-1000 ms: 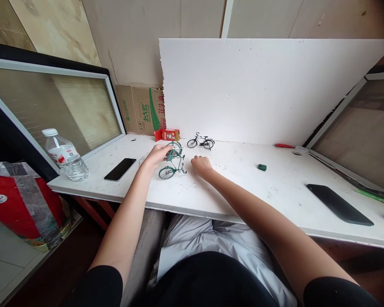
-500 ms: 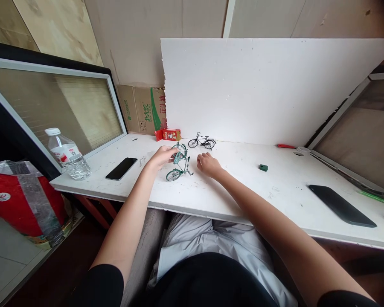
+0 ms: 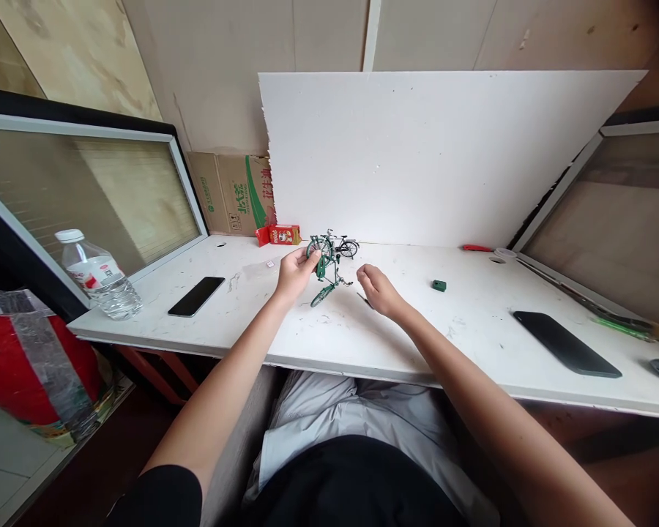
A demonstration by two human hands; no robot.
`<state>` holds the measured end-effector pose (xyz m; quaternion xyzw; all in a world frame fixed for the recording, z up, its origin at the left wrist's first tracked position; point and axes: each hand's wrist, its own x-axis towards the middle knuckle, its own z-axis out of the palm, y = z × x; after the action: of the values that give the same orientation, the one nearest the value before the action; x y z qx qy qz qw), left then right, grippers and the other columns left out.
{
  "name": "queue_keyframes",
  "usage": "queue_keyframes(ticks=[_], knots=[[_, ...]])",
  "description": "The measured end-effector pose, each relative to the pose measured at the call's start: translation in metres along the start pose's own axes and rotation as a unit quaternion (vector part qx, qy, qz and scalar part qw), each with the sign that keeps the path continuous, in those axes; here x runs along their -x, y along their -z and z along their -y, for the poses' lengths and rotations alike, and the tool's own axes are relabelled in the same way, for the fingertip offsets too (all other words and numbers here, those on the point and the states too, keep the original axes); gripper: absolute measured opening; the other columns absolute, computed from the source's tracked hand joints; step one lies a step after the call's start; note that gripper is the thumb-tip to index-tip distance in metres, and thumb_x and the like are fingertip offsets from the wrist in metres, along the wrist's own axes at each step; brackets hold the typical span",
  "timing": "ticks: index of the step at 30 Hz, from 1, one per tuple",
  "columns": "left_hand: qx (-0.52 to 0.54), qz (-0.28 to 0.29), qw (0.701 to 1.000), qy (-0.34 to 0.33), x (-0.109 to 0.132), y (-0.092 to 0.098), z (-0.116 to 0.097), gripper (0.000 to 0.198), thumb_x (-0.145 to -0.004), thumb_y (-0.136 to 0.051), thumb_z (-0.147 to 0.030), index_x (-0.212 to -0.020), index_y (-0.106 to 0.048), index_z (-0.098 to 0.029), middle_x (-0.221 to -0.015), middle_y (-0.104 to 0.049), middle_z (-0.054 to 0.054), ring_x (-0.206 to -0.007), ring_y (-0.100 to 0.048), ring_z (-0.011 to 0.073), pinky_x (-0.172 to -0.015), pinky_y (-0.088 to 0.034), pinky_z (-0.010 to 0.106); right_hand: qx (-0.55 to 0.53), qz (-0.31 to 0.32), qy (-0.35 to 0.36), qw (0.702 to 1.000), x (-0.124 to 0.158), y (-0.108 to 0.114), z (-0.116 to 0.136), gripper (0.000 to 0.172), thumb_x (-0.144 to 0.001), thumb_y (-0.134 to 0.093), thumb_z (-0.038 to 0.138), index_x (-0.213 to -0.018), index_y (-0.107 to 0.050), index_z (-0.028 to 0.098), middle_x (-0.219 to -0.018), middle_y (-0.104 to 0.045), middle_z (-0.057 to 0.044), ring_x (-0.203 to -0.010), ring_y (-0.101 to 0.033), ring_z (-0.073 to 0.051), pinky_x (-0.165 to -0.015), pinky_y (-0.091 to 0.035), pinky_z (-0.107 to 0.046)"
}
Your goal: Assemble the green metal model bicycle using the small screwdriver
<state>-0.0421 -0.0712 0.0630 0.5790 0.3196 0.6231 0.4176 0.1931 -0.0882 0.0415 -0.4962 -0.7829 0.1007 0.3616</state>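
My left hand (image 3: 298,274) is closed on the rear part of a green model bicycle (image 3: 328,268), gripping near one wheel. The bicycle tilts, with its other wheel pointing down toward me at the tabletop. To its right, my right hand (image 3: 381,288) is apart from it, with fingers curled. A thin, dark, stick-like piece (image 3: 365,300) pokes out below those fingers; its kind cannot be made out. Behind the green bicycle stands a black model bicycle (image 3: 349,249), partly covered by it. A small green block (image 3: 438,285) lies to the right of my right hand.
On the white table (image 3: 329,344) lie a phone (image 3: 196,296) at left and a larger dark slab (image 3: 567,342) at right. A water bottle (image 3: 99,274) stands near the left edge. At the back are a red packet (image 3: 284,234) and a white board (image 3: 439,154).
My left hand has raised and turned the green bicycle, bringing it in front of the black one. My right hand has turned, and a thin dark piece now shows below it. The view has shifted slightly.
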Motion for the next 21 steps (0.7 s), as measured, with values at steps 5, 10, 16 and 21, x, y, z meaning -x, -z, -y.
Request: queue_keyframes(ticks=[5,10,16,21], knots=[[-0.029,-0.007,0.999,-0.02,0.01,-0.019,0.005,0.049,-0.088,-0.076,-0.064,-0.102,-0.07,-0.018,-0.101,-0.074,0.009,-0.093,-0.066,0.0202,-0.084,-0.052,0.03,-0.068,-0.045,0.003,0.997,0.013,0.018,0.006,0.029,-0.11,-0.03,0.042,-0.092,-0.046,0.025,-0.091,-0.06,-0.006,-0.085,-0.055,-0.022,-0.08,-0.049,-0.034],[-0.009,-0.003,1.0,-0.014,0.017,-0.033,0.022,0.048,-0.089,-0.077,-0.059,-0.11,-0.072,-0.016,-0.117,-0.078,0.014,-0.109,-0.071,0.0253,-0.094,-0.055,0.034,-0.103,-0.062,0.029,0.992,0.017,0.021,0.014,0.032,-0.111,-0.036,0.047,-0.093,-0.05,0.025,-0.093,-0.062,-0.005,-0.087,-0.058,-0.021,-0.081,-0.051,-0.034],[-0.004,0.026,1.0,-0.011,0.031,-0.05,0.027,0.049,-0.091,-0.077,-0.058,-0.117,-0.073,-0.016,-0.127,-0.078,0.017,-0.119,-0.073,0.0286,-0.103,-0.056,0.037,-0.169,-0.123,0.049,0.977,0.018,0.013,0.027,0.038,-0.106,-0.058,0.058,-0.099,-0.068,0.023,-0.103,-0.074,-0.007,-0.094,-0.069,-0.02,-0.084,-0.058,-0.033],[-0.003,0.05,0.998,-0.031,0.04,-0.059,0.017,0.041,-0.094,-0.076,-0.05,-0.121,-0.074,-0.019,-0.133,-0.077,0.015,-0.123,-0.073,0.0274,-0.11,-0.054,0.039,-0.172,-0.167,0.062,0.969,0.022,0.018,0.03,0.029,-0.103,-0.066,0.051,-0.103,-0.077,0.024,-0.106,-0.08,-0.006,-0.1,-0.073,-0.022,-0.078,-0.061,-0.033]])
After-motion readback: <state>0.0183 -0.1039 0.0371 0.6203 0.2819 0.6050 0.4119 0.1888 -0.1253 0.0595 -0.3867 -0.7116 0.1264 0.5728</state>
